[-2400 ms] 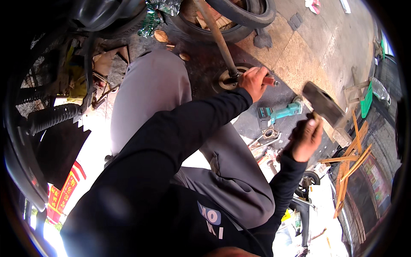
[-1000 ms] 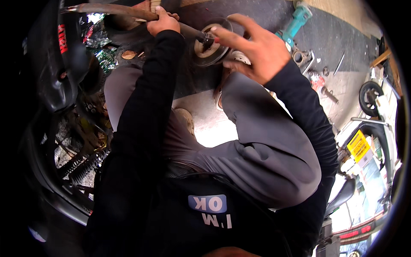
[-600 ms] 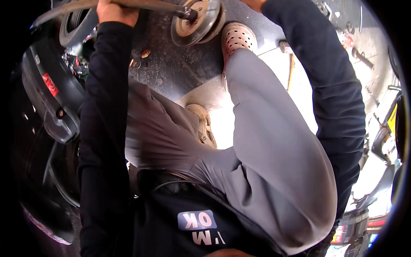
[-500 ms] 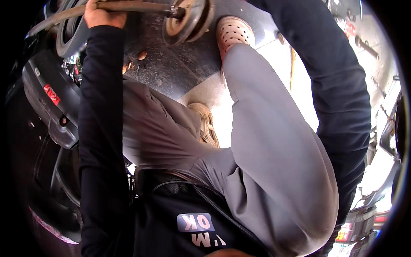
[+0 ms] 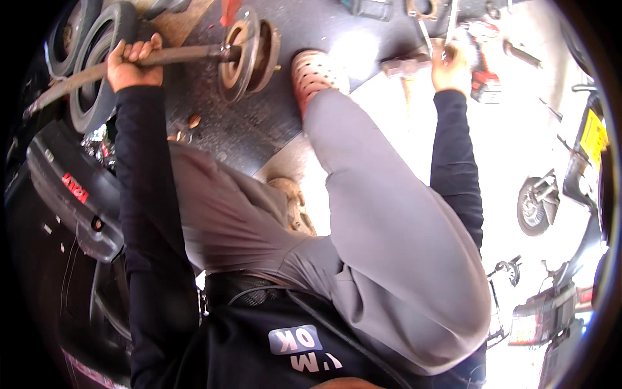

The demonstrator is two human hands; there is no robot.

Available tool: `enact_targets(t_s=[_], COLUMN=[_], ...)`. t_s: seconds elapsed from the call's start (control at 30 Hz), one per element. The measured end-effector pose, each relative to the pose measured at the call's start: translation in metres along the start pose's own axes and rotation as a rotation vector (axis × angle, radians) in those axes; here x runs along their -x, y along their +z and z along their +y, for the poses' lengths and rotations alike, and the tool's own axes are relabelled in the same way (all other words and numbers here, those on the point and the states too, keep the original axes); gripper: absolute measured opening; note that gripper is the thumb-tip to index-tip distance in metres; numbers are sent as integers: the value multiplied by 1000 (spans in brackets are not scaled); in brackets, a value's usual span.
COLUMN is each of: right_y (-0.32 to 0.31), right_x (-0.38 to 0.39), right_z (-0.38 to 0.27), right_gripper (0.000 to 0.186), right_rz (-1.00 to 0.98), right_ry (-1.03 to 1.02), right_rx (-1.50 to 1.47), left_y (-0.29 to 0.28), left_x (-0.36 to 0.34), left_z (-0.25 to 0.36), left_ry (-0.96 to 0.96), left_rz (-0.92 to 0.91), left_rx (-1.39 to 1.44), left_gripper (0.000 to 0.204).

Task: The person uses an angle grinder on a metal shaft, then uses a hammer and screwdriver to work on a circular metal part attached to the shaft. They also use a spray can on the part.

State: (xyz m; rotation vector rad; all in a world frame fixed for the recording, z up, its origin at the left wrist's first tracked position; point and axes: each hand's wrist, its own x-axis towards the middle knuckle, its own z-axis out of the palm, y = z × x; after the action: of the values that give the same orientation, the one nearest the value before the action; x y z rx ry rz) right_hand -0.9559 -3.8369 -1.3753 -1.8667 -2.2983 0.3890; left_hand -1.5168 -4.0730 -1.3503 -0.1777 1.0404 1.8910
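Note:
My left hand (image 5: 135, 65) is closed around a long rusty metal bar (image 5: 183, 54), whose right end is fitted to the centre of a worn round metal hub with discs (image 5: 260, 72). A red tool (image 5: 229, 13) stands just above the hub. My right hand (image 5: 451, 69) is at the upper right among metal rods (image 5: 452, 19), beside a hammer (image 5: 403, 67) and a red-and-grey power tool (image 5: 484, 91); its fingers are blurred and washed out, so what they hold is unclear. My foot in a pink clog (image 5: 312, 72) rests right of the hub.
Tyres (image 5: 91, 97) lie at the upper left, above a black plastic vehicle panel (image 5: 68, 194). A teal-and-black tool (image 5: 366, 8) and a square metal part (image 5: 421, 9) lie at the top. A small wheel (image 5: 538, 207) and scooter parts (image 5: 573, 175) are at the right.
The hammer left my right hand and lies on the floor. My left hand moved onto the bar. My right hand came back into view among the tools, and the view shifted.

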Motion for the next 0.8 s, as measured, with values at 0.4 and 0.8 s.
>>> enact_targets(t_s=[0.4,0.8], right_y=[18,35], right_x=[-15,-108], right_z=[34,37], right_gripper=[67,48], right_rz=[-77,-256], right_ry=[215,219], right_rx=[106,282], left_y=[73,107], left_x=[45,47], left_z=[-36,-52], left_ry=[92,251], left_rz=[-214,-167], left_rx=[-70,-216], left_gripper=[39,32])
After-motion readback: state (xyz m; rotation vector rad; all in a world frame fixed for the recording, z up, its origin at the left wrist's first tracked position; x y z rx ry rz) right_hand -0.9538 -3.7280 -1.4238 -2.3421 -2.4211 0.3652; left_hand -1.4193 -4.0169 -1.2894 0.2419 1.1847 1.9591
